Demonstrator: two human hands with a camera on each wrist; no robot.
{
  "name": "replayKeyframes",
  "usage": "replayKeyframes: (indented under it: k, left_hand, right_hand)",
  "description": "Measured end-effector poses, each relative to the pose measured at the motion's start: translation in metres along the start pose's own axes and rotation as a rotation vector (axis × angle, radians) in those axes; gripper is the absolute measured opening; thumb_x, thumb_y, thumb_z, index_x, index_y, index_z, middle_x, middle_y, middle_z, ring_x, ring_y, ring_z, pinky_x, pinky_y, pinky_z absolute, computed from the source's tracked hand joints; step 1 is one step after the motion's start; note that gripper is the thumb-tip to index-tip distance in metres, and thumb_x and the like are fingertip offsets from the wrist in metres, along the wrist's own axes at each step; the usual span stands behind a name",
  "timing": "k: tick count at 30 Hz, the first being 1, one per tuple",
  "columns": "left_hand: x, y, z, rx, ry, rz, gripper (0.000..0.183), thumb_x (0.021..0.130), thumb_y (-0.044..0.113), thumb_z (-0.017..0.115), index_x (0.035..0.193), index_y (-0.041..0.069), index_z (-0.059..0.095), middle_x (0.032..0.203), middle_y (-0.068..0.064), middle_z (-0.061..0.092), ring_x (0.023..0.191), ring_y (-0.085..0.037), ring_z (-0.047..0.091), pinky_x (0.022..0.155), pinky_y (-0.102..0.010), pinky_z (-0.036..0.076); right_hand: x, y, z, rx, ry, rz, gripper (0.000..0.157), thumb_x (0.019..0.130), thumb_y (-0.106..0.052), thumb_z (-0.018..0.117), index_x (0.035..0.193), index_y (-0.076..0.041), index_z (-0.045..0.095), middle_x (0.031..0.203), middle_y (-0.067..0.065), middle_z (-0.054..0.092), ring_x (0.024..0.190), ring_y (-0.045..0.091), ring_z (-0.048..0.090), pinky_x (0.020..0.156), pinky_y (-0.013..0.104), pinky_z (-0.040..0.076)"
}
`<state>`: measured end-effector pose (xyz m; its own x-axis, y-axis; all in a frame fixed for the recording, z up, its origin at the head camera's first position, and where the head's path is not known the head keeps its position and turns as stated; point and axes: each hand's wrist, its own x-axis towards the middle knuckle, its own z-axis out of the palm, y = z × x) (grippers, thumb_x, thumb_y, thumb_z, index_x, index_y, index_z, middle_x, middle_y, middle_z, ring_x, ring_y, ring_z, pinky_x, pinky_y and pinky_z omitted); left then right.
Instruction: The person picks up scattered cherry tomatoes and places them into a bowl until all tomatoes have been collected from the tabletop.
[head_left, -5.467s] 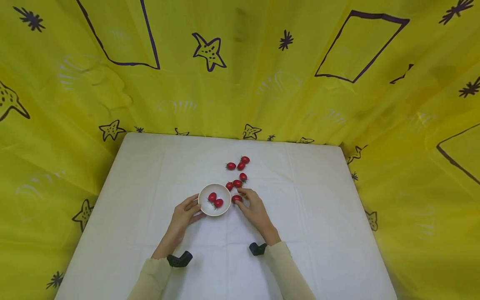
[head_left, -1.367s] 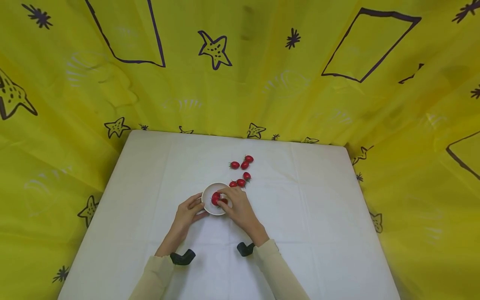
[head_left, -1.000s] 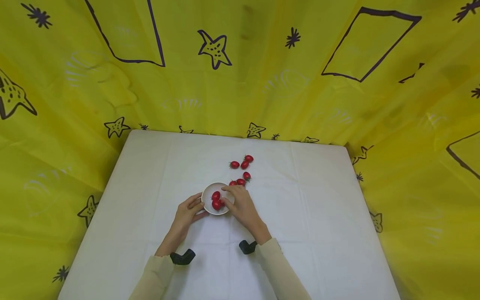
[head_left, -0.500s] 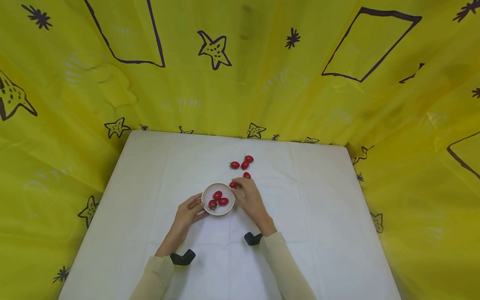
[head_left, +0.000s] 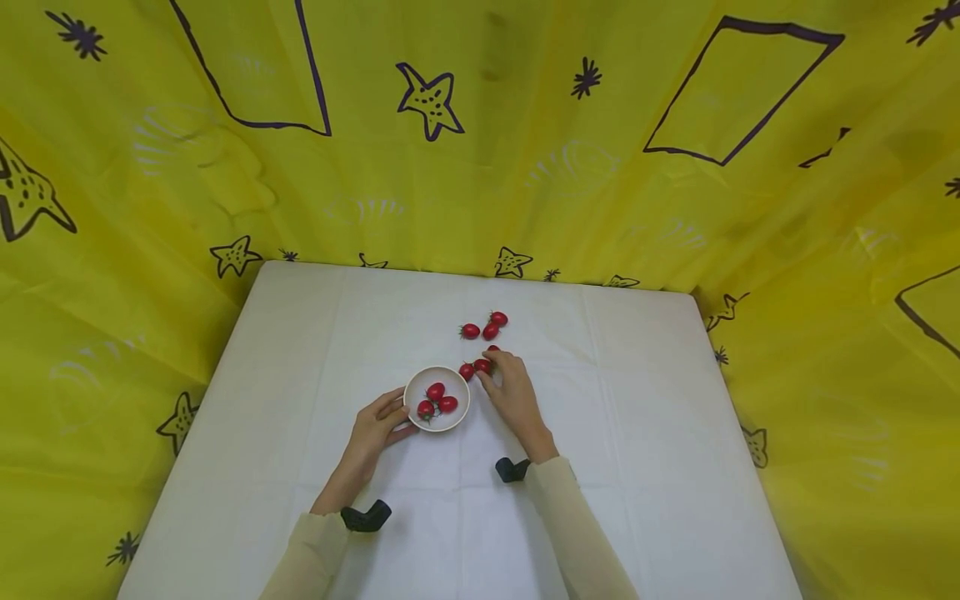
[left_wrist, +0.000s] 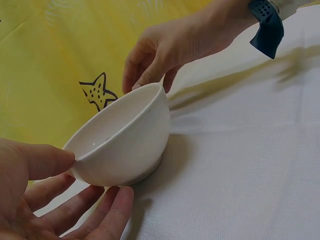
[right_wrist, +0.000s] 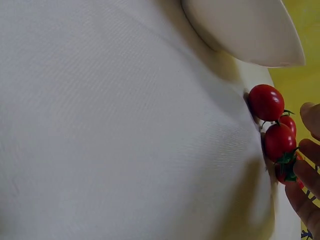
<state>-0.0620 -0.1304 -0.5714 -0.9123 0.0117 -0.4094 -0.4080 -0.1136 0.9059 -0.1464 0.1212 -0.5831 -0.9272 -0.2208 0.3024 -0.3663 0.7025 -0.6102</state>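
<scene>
My left hand (head_left: pixel 372 421) holds a small white bowl (left_wrist: pixel 127 145), thumb at its rim and fingers along its side and base. Inside the bowl, in the head view, lie 3 red cherry tomatoes (head_left: pixel 436 391). To the right, my right hand (head_left: pixel 515 395) reaches over a cherry tomato (head_left: pixel 482 366), with thumb and forefinger apart on either side of it. The right wrist view shows its fingertips (right_wrist: pixel 303 170) close by the green stem end. Another cherry tomato (head_left: pixel 467 372) lies between that one and the bowl; one more (head_left: pixel 493 349) is partly hidden behind the fingers.
Farther back on the white-covered table (head_left: pixel 360 325) lie 3 more cherry tomatoes (head_left: pixel 491 332). A yellow curtain (head_left: pixel 480 200) with starfish drawings surrounds the table's back and sides. Dark devices (head_left: pixel 365 516) are strapped at both wrists.
Earlier my right hand carried a cherry tomato from beside the bowl and let it go inside. Since then it has moved right and away, to the tomatoes behind. My left hand stays on the bowl.
</scene>
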Motion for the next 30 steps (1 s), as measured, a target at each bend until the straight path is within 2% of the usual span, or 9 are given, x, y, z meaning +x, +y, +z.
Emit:
replayKeyframes:
  k: [3,8,13,20,26,30]
  left_hand:
    - [0.0,0.001,0.0,0.002,0.003,-0.002,0.05,0.106,0.003,0.056,0.154,-0.002,0.045,0.151,-0.034,0.052,0.123,-0.033,0.068,0.106,-0.049,0.058]
    - [0.0,0.0,0.0,0.01,0.007,-0.008,0.05,0.106,0.004,0.056,0.154,-0.001,0.045,0.151,-0.032,0.052,0.121,-0.032,0.069,0.106,-0.048,0.059]
    - [0.001,-0.001,0.0,0.006,0.005,-0.007,0.049,0.106,0.004,0.056,0.154,-0.001,0.046,0.151,-0.032,0.052,0.122,-0.032,0.069,0.105,-0.048,0.059]
    - [0.0,0.0,0.001,0.021,0.005,-0.007,0.05,0.106,0.005,0.056,0.155,0.0,0.045,0.151,-0.032,0.052,0.121,-0.031,0.069,0.105,-0.047,0.059]
    - [0.0,-0.001,0.0,0.025,0.0,0.01,0.051,0.106,0.007,0.058,0.154,-0.004,0.044,0.151,-0.034,0.052,0.113,-0.022,0.072,0.1,-0.043,0.063]
    - [0.001,-0.001,-0.001,0.025,0.009,-0.011,0.05,0.106,0.005,0.056,0.154,0.0,0.046,0.151,-0.031,0.054,0.116,-0.025,0.071,0.101,-0.043,0.062]
  right_hand:
    - [0.0,0.001,0.002,-0.007,-0.022,0.03,0.037,0.096,-0.013,0.076,0.129,0.001,0.066,0.121,0.016,0.073,0.112,0.033,0.063,0.102,0.045,0.057]
    - [0.0,0.004,0.007,-0.079,-0.085,0.083,0.038,0.099,-0.018,0.072,0.133,-0.004,0.064,0.129,0.013,0.069,0.121,0.03,0.061,0.109,0.042,0.057]
    - [0.001,0.006,0.011,-0.121,-0.119,0.092,0.039,0.099,-0.018,0.072,0.135,-0.007,0.063,0.135,0.011,0.067,0.126,0.028,0.061,0.113,0.04,0.055]
    - [0.001,0.006,0.011,-0.151,-0.122,0.063,0.037,0.097,-0.012,0.074,0.132,-0.008,0.065,0.133,0.012,0.065,0.122,0.029,0.062,0.111,0.039,0.057]
    - [0.0,0.007,0.011,-0.136,-0.115,0.056,0.035,0.097,-0.01,0.074,0.131,-0.007,0.065,0.132,0.012,0.066,0.122,0.029,0.062,0.111,0.039,0.057]
    - [0.0,0.006,0.01,-0.123,-0.088,0.036,0.033,0.098,-0.011,0.073,0.13,-0.006,0.066,0.129,0.013,0.067,0.12,0.029,0.062,0.11,0.039,0.057]
